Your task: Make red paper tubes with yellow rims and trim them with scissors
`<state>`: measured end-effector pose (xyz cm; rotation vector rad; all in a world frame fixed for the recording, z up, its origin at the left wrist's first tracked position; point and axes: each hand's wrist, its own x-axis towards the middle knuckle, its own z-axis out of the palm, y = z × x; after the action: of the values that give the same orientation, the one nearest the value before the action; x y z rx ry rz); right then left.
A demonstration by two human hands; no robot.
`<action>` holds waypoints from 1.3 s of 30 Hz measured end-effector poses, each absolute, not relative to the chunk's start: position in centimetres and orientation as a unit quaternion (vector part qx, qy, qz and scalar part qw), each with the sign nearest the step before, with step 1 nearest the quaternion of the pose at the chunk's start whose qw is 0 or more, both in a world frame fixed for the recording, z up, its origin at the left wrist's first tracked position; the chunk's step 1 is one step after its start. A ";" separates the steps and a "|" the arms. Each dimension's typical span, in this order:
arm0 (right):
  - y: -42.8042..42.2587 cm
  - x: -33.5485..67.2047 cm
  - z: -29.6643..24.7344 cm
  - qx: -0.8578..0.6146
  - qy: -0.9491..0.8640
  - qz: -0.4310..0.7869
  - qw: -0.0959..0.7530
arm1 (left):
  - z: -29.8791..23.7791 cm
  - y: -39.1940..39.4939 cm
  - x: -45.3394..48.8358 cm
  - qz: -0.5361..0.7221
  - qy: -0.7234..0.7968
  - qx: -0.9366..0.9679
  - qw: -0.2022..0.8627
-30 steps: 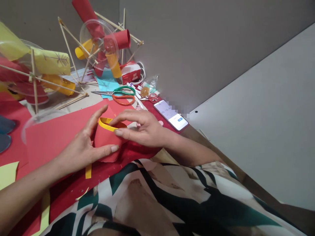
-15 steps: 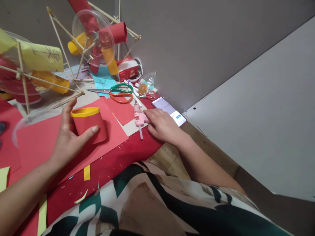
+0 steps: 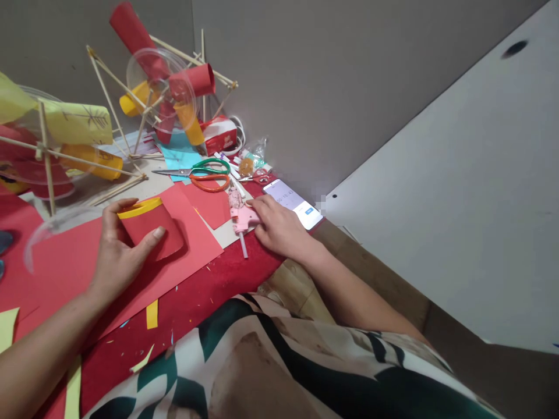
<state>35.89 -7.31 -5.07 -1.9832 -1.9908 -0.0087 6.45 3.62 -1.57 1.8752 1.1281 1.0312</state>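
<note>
My left hand [image 3: 117, 250] grips a short red paper tube [image 3: 155, 235] with a yellow band round its rim. The thumb lies on the near side, and the fingers curl behind the tilted tube, partly hidden. Beneath it is a sheet of red paper [image 3: 78, 256]. My right hand [image 3: 279, 227] has its fingers round the handle of a pink hot glue gun [image 3: 241, 216], which lies on the table with a clear glue stick [image 3: 243, 245] poking out of its back end. Green-and-orange-handled scissors [image 3: 210, 174] lie beyond the glue gun.
A lit phone [image 3: 294, 203] lies right of my right hand, by the wall. Wheel-like models of sticks [image 3: 101, 81], clear plastic discs [image 3: 142, 64] and paper tubes stand at the back left. A red box [image 3: 220, 137], small red scissors [image 3: 262, 176] and paper scraps [image 3: 152, 314] lie around.
My left index finger, raised off the tube before, now bends against its rim, and the tube tilts more. My right hand stays on the glue gun. The view has shifted slightly.
</note>
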 end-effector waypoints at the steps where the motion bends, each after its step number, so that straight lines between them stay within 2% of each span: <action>1: -7.4 35.7 -5.1 -0.683 -0.697 -0.013 0.217 | -1.7 3.7 6.4 0.395 0.432 0.726 0.361; 5: -6.9 34.1 -3.8 -0.583 -0.647 -0.001 0.492 | -2.4 4.1 5.8 0.381 0.431 0.747 0.332; 7: -5.9 32.9 -2.7 -0.541 -0.599 0.096 0.583 | -2.5 4.3 5.7 0.372 0.440 0.748 0.330; 8: -5.2 32.2 -2.1 -0.524 -0.584 0.182 0.593 | -2.6 4.4 5.6 0.364 0.449 0.743 0.338; 12: -1.6 29.6 -0.2 -0.451 -0.492 0.485 0.565 | -2.2 4.7 5.9 0.344 0.487 0.695 0.401; 16: 1.8 28.2 0.7 -0.412 -0.430 0.582 0.553 | -2.3 5.0 6.0 0.370 0.498 0.608 0.495; 20: 4.4 28.0 0.4 -0.386 -0.394 0.614 0.564 | -3.0 5.4 5.8 0.376 0.509 0.596 0.494; 26: 5.8 27.3 -3.0 -0.366 -0.383 0.641 0.556 | -3.5 5.7 5.7 0.382 0.527 0.611 0.450; 33: 4.1 25.8 -5.2 -0.419 -0.345 0.589 0.598 | -4.1 4.7 6.1 0.400 0.487 0.576 0.522; 39: 3.3 25.6 -5.2 -0.430 -0.362 0.571 0.598 | -4.2 3.6 6.0 0.414 0.461 0.537 0.572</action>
<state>25.59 3.28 -5.23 -0.9974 -0.8401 1.3257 5.98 3.59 -4.19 1.2593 1.0810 0.9715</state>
